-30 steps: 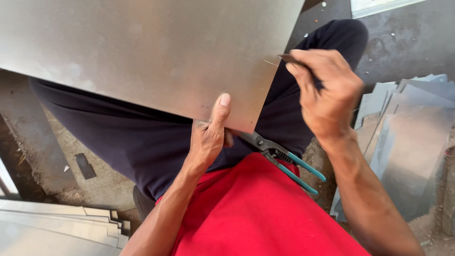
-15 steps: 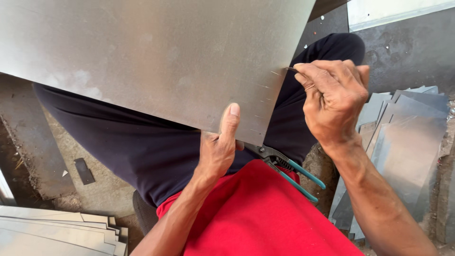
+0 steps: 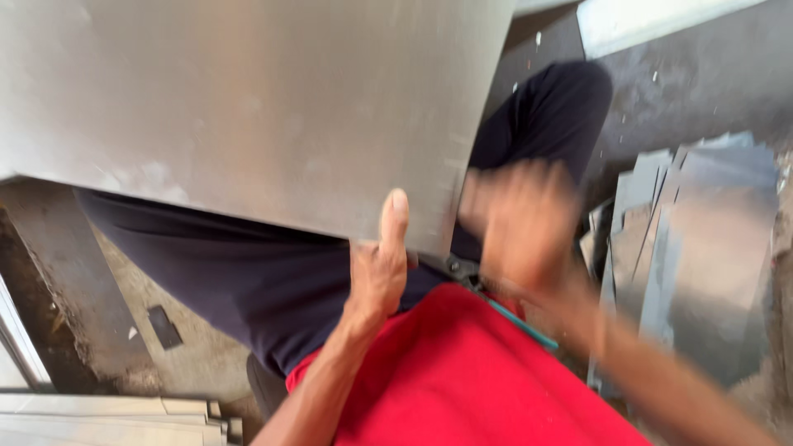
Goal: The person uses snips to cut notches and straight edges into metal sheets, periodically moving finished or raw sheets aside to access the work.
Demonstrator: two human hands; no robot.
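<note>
Grey sheet metal (image 3: 248, 107) held across the lap, uncut as far as shown | left hand (image 3: 378, 272) grip clamped on its lower edge, thumb on top | right hand (image 3: 520, 219) blurred, grip cannot be told, lowered from the sheet's right edge | teal-handled snips (image 3: 496, 301) lying unused on lap

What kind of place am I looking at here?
Probably a small sheet-metal workshop. The left hand holds a large metal sheet, cut metal pieces are stacked on the rough, dusty concrete floor, and teal-handled snips lie on the person's lap.
</note>
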